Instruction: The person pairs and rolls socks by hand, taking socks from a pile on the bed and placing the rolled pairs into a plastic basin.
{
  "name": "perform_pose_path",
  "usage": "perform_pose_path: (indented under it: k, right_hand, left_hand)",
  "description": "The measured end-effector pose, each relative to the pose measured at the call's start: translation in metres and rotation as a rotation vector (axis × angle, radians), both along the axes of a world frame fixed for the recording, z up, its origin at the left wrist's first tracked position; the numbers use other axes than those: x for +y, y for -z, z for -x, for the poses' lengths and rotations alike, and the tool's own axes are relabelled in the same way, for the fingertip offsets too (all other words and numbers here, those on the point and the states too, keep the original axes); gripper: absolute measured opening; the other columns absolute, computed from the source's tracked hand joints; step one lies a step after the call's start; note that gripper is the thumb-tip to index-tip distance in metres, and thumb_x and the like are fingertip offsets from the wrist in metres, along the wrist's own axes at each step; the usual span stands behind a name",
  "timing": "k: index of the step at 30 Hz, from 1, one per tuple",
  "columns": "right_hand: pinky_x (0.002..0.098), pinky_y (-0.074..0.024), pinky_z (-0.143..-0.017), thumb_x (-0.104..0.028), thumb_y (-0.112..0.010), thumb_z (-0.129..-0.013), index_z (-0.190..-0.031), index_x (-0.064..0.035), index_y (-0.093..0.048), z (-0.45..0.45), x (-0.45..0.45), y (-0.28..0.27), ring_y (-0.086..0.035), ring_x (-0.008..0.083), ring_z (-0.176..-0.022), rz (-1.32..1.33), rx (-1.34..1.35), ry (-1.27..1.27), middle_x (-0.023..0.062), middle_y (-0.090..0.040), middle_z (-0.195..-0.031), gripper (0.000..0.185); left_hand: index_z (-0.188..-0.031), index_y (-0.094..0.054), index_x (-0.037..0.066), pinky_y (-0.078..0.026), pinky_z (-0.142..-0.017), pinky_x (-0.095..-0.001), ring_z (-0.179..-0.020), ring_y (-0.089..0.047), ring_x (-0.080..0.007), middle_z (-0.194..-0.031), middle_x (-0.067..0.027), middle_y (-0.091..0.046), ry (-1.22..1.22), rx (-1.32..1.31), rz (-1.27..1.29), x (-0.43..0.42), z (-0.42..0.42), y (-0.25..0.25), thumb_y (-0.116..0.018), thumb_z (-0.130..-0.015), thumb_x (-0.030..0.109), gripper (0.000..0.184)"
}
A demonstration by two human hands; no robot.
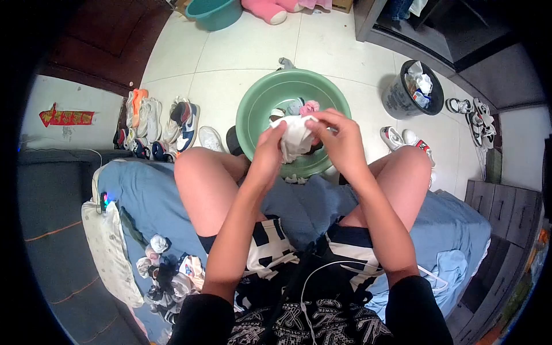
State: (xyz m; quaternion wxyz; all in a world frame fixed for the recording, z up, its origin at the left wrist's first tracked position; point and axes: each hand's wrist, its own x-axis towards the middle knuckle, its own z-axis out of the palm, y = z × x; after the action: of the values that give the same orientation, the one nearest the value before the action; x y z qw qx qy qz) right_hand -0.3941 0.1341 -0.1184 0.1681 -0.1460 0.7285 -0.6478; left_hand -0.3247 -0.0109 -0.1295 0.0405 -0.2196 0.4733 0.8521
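My left hand [269, 154] and my right hand [340, 141] both grip a bunched white sock [296, 137] by its upper edge. It hangs over a green basin [253, 109] that stands on the floor between my knees. Inside the basin lie a pink balled sock [309, 107], a grey one [295, 106] and other small pieces, partly hidden behind the white sock and my hands. The fingers of each hand are closed on the fabric.
Beside me on the blue bed [144, 190] is a pile of socks [172, 279]. Shoes [150, 118] line the wall at left, and more shoes [480, 122] stand at right. A full trash bin [397, 98] is right of the basin; a teal tub [215, 14] sits at the back.
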Motion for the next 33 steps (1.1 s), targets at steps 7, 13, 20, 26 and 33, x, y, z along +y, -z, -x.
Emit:
perform_pose_path:
  k: [7,13,20,26,33]
  right_hand:
    - [0.0249,-0.0451,-0.066,-0.002,-0.056,-0.089,-0.108,0.0035,-0.064,0.020,0.024,-0.009,-0.057,0.0113,-0.072,-0.060,0.228,0.314,0.0108,-0.066,-0.088,0.021]
    - [0.0237,-0.0487,-0.073,0.004,-0.056,-0.086,-0.102,-0.0018,-0.057,0.004,0.008,-0.003,-0.059,0.0121,-0.091,0.252,-0.162,0.027,0.0057,-0.065,-0.097,0.017]
    - [0.0233,-0.0523,-0.071,-0.004,-0.063,-0.089,-0.104,0.0024,-0.067,-0.013,-0.006,0.013,-0.065,0.0112,-0.078,0.312,-0.409,0.010,0.0079,-0.070,-0.088,0.016]
    - [0.0263,-0.0548,-0.073,-0.006,-0.057,-0.094,-0.101,0.0011,-0.063,-0.018,-0.012,0.013,-0.066,0.0140,-0.079,0.380,-0.423,0.106,0.0086,-0.068,-0.092,0.012]
    - [0.0312,-0.0470,-0.084,-0.019,-0.053,-0.095,-0.102,-0.0052,-0.058,-0.019,-0.015,0.030,-0.058,0.0140,-0.095,0.879,-0.823,0.086,0.0035,-0.060,-0.103,0.016]
  left_hand:
    - [-0.111,-0.054,0.004,-0.042,-0.093,-0.0350,-0.103,-0.055,-0.0236,-0.108,-0.0142,-0.056,-0.454,0.019,0.185,-0.034,-0.003,0.019,-0.043,-0.092,0.018,0.026]
    - [-0.149,-0.011,0.012,-0.034,-0.108,-0.0423,-0.128,-0.043,-0.0326,-0.143,-0.0265,-0.035,-0.285,0.429,-0.063,-0.014,-0.001,-0.017,-0.047,-0.086,0.005,0.072]
    - [-0.144,-0.029,0.005,-0.035,-0.103,-0.0330,-0.123,-0.045,-0.0208,-0.138,-0.0154,-0.042,0.100,0.355,0.697,0.014,-0.007,0.006,-0.050,-0.096,0.014,0.053]
    - [-0.119,-0.055,0.001,-0.045,-0.085,-0.0287,-0.095,-0.058,-0.0173,-0.101,-0.0096,-0.062,-0.094,0.232,0.645,0.014,-0.004,0.026,-0.038,-0.097,0.006,0.028]
    - [-0.107,-0.055,0.000,-0.049,-0.077,-0.0299,-0.087,-0.060,-0.0176,-0.096,-0.0109,-0.061,-0.360,0.005,0.078,-0.003,0.008,0.018,-0.040,-0.095,0.006,0.020]
